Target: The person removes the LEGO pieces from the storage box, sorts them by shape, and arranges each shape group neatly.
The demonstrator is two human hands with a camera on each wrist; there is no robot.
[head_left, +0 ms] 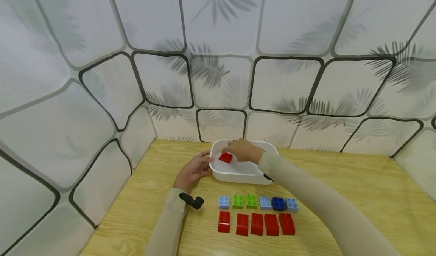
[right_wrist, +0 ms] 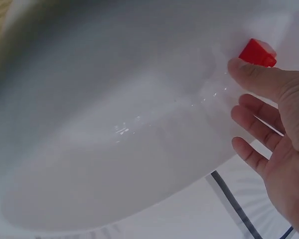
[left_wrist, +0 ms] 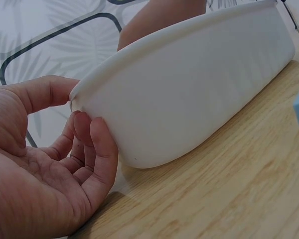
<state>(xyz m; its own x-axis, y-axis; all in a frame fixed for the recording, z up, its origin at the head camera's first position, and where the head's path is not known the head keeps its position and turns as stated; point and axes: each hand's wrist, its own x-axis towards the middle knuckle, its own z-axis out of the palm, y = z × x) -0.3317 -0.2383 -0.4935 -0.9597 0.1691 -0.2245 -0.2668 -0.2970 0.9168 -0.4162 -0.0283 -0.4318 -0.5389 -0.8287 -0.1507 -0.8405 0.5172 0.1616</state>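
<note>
Wooden tabletop [head_left: 340, 188] fills my view, backed by a leaf-printed curtain [head_left: 218, 40]. On it sits a white plastic tub [head_left: 238, 172], near the table's back edge. My left hand [head_left: 194, 169] steadies the tub's left corner, thumb on the rim and curled fingers pressed against the outer wall. My right hand [head_left: 242, 150] reaches over the tub, its fingertips pinching a red brick [head_left: 225, 157] inside, fingers otherwise loosely spread. In front of the tub lie two neat rows: five red bricks [head_left: 256, 223] nearest me, and behind them a row of smaller square blocks [head_left: 258, 202] in light blue, green and dark blue.
</note>
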